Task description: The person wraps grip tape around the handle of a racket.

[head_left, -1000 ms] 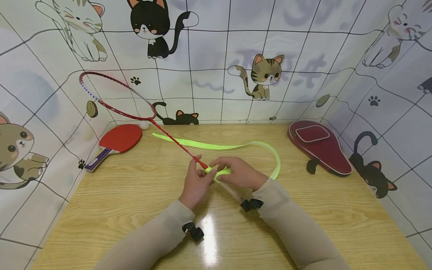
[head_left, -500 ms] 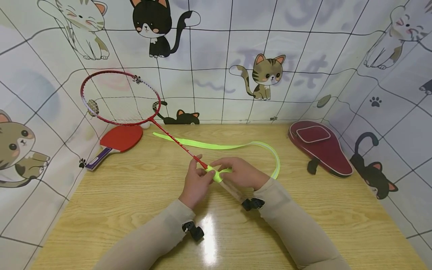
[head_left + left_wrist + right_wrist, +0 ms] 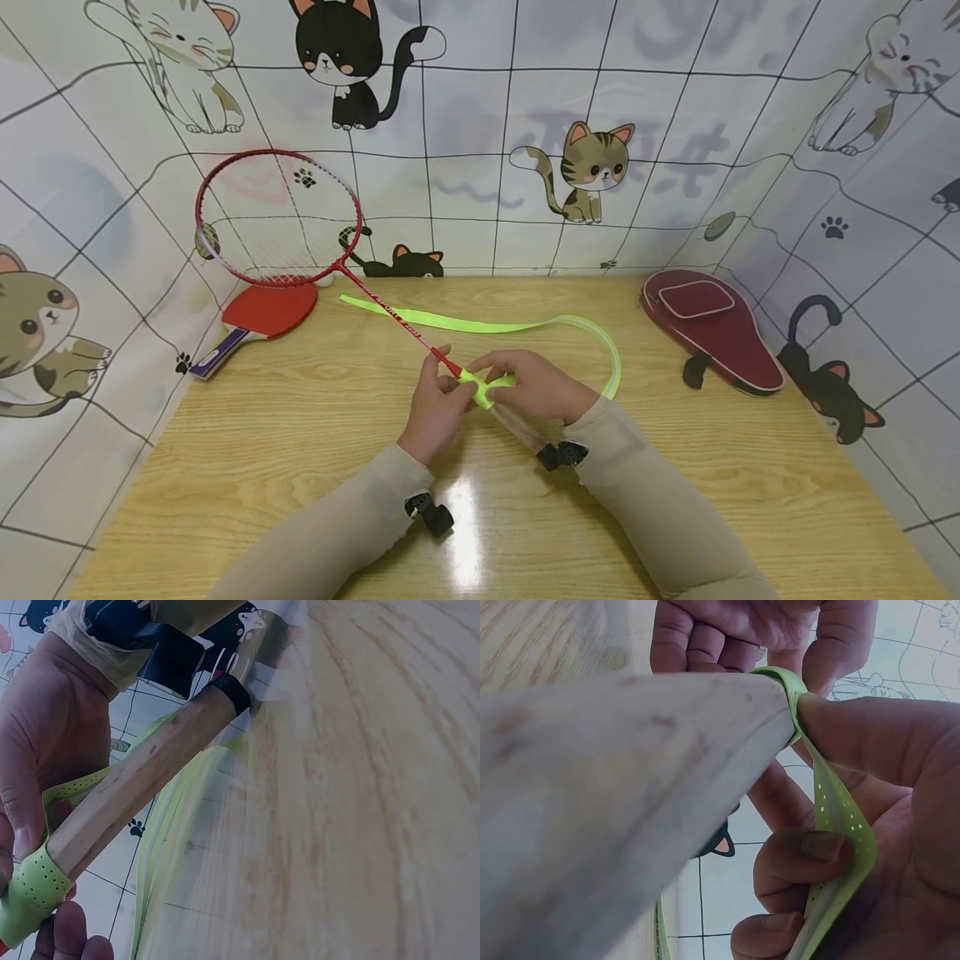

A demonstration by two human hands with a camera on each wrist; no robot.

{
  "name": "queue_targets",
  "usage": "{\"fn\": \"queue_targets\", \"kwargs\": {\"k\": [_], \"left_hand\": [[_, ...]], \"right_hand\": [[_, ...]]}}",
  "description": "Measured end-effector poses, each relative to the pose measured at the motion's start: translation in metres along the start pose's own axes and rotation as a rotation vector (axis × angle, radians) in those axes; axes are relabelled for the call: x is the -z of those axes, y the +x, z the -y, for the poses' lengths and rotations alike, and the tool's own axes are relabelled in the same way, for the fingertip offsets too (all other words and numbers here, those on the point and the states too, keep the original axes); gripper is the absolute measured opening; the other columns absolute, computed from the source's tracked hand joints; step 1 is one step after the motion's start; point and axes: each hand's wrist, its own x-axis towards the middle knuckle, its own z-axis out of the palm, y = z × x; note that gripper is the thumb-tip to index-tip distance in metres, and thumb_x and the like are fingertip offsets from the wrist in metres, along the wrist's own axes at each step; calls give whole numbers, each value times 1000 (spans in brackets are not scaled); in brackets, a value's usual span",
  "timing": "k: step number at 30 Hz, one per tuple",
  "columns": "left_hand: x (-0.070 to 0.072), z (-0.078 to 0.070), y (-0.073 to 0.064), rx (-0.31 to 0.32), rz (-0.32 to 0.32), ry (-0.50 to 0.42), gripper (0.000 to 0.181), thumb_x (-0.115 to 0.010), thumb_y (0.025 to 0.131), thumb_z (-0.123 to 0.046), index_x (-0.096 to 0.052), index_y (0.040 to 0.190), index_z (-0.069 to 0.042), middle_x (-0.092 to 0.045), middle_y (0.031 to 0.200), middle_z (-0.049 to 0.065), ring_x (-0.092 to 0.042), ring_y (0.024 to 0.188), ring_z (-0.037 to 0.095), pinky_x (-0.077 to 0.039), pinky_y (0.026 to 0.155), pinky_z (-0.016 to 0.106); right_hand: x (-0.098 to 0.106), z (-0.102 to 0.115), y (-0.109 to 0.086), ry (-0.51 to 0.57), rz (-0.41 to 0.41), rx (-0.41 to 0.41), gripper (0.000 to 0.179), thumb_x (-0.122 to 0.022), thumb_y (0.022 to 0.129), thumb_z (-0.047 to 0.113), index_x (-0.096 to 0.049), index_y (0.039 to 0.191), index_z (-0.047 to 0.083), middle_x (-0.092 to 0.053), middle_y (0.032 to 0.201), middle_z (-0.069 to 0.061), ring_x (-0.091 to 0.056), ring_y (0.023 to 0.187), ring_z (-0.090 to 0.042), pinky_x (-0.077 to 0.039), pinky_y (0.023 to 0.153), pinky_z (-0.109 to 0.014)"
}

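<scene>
A red badminton racket (image 3: 375, 298) slants across the head view, its head raised to the upper left. My left hand (image 3: 437, 408) grips the racket near the top of its handle, thumb on the wrapped part. Neon yellow-green perforated grip tape (image 3: 39, 889) encircles the upper handle. My right hand (image 3: 543, 385) pinches the tape strip beside the handle; in the right wrist view the strip (image 3: 838, 825) runs under its curled fingers. Below the wrap, the bare wooden handle (image 3: 142, 776) shows, with a black band near its butt. The tape's loose tail (image 3: 465, 324) curves across the table.
A red table tennis paddle (image 3: 272, 308) lies at the left on the wooden table (image 3: 300, 450), with a white ball (image 3: 324, 281) partly hidden behind the racket. A dark red paddle case (image 3: 708, 325) lies at the right. Cat-patterned walls (image 3: 465, 125) enclose the table on three sides.
The racket has rolled about its shaft, so its head faces the camera more and looks rounder. The wrapped tape turned with the handle. Both hands stay nearly in place.
</scene>
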Motion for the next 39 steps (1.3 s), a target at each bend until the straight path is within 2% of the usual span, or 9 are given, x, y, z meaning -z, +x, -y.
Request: {"fn": "queue_targets", "kwargs": {"k": [7,13,21,29,34,39], "left_hand": [[-1,3,2,-19,8,-18,73,-70,101,-16,-29,161,-11,-68,87,12,-67,80,16,-61,79,30],[0,4,2,-27,-1,-8,71,-70,102,-15,-30,160,-10,-69,86,12,-67,80,20,-58,76,27],[0,1,2,-18,-10,-23,68,-68,101,-11,-32,159,-9,-71,93,16,-67,83,17,-62,84,38],[0,1,4,0,-7,-41,67,-63,99,-5,-32,158,-7,-71,107,21,-69,89,19,-62,89,39],[1,-1,3,14,-7,-36,67,-62,96,-4,-34,157,-6,-71,109,21,-70,88,17,-62,86,38],[1,-1,2,16,-2,-37,67,-62,95,-4,-35,157,-8,-71,110,20,-70,84,19,-58,78,31]], "right_hand": [[0,0,0,-16,-15,26,44,-76,95,10,-69,137,18,-73,113,-3,-67,106,-21,-54,90,-42],[-1,0,1,-38,-24,32,44,-77,94,11,-69,136,19,-74,110,-2,-67,105,-20,-53,92,-43],[0,-2,1,-4,-13,32,44,-70,96,4,-70,137,20,-74,117,-1,-67,110,-22,-54,94,-48],[2,-2,1,46,13,25,45,-67,96,2,-69,139,19,-73,127,-1,-68,114,-23,-54,92,-42],[2,-2,1,64,40,0,47,-67,97,4,-67,142,19,-71,135,0,-69,117,-24,-55,96,-44],[2,-2,1,53,41,0,46,-69,97,5,-67,141,18,-72,132,-1,-69,114,-23,-55,96,-44]]}}
